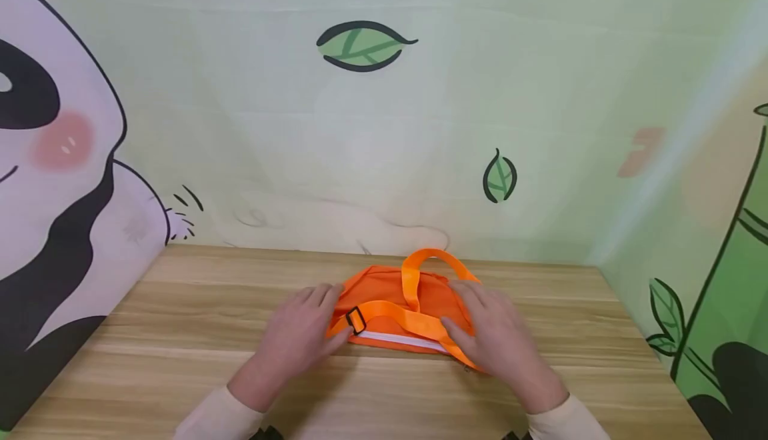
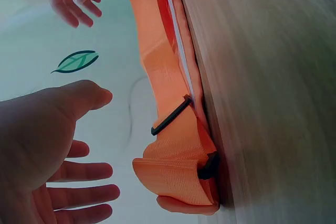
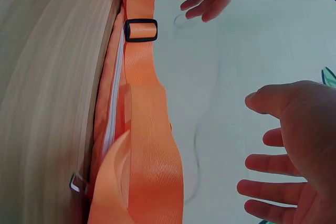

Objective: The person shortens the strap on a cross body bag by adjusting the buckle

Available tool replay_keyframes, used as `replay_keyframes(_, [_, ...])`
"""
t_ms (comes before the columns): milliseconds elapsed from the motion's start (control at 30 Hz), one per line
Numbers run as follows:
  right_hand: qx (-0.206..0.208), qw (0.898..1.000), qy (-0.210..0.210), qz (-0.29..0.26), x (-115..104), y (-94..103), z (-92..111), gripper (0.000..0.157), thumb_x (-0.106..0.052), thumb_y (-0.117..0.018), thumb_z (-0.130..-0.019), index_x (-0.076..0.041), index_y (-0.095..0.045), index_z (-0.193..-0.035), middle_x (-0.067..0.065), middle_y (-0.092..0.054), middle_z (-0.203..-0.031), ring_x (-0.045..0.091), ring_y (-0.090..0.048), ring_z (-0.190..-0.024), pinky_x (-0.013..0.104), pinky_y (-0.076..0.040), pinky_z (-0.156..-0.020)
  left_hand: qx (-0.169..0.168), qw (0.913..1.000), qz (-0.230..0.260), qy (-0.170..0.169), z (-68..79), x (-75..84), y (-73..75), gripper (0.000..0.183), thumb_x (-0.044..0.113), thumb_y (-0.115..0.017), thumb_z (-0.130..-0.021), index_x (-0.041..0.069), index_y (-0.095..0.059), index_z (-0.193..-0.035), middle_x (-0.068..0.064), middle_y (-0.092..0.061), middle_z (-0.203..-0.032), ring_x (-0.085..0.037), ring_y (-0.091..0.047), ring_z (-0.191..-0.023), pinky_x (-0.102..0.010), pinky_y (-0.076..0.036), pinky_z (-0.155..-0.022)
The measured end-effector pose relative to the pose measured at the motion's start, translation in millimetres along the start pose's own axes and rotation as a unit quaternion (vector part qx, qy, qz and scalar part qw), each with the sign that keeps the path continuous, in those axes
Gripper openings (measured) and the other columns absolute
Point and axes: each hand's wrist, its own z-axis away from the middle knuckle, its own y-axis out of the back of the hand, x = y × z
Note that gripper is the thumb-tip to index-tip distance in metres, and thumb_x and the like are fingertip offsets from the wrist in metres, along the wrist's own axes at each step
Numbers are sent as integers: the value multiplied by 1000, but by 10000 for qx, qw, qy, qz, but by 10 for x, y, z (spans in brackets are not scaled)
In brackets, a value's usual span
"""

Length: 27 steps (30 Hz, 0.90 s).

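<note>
From the head camera, both ends of the flattish orange fabric bag (image 1: 384,287) are partly hidden behind my hands, and a small dangling piece by its lower right corner is too blurred to make out; my sleeves run off the bottom edge. My left hand (image 1: 303,323) and my right hand (image 1: 498,327) reach over its two ends, fingers extended; whether they touch it, I can't tell from up here. The bag lies toward the far edge of the pale wood-grain tabletop (image 1: 210,293), with a white zip (image 1: 399,341) along its near side, a wide orange webbing strap (image 1: 384,310) across it, a black rectangular buckle (image 1: 356,320) and a looped orange handle (image 1: 410,287) on top. My left wrist view cuts the bag off at the top; my left thumb and fingers are spread, released and apart from the fabric, beside the doubled strap. In my right wrist view, the bag leaves the frame at the bottom and my left hand is clipped above; my right fingers are straight, unclenched and clear of the strap, while a small metal zip pull (image 3: 79,183) sticks out onto the wood.
</note>
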Motion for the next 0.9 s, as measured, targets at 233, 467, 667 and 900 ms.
replay_keyframes(233, [59,9997,183,-155,-69,-83,-69,59,-29,-87,-92,-5,-66,-140,13,-71,-137,35,-70,-122,57,-58,-103,75,9997,-91,-220,7,4,-55,67,46,-88,-87,4,-66,-135,-9,-75,-119,-27,-74,-104,-42,-64,-92])
replay_keyframes(467, [-150,9987,278,-409,-163,-153,-154,56,-27,-88,-92,-7,-67,-139,11,-71,-136,34,-69,-121,54,-57,-106,-39,9989,-165,-438,6,31,-132,68,47,-91,-84,3,-68,-131,-7,-74,-117,-25,-71,-102,-38,-63,-93])
replay_keyframes(667, [-701,9964,79,-472,-250,-250,-231,55,-30,-84,-95,-9,-65,-142,9,-69,-141,34,-66,-129,56,-52,-113,197,9972,-310,-649,5,62,-192,67,46,-96,-78,5,-68,-122,-5,-72,-106,-21,-66,-85,-33,-61,-77])
replay_keyframes(900, [-685,9966,398,-220,-310,-454,-271,52,-29,-85,-95,-7,-68,-138,9,-72,-137,32,-69,-124,51,-57,-108,-23,9979,-348,-552,-25,87,-226,66,46,-96,-78,6,-67,-121,-5,-71,-104,-19,-62,-81,-31,-59,-72])
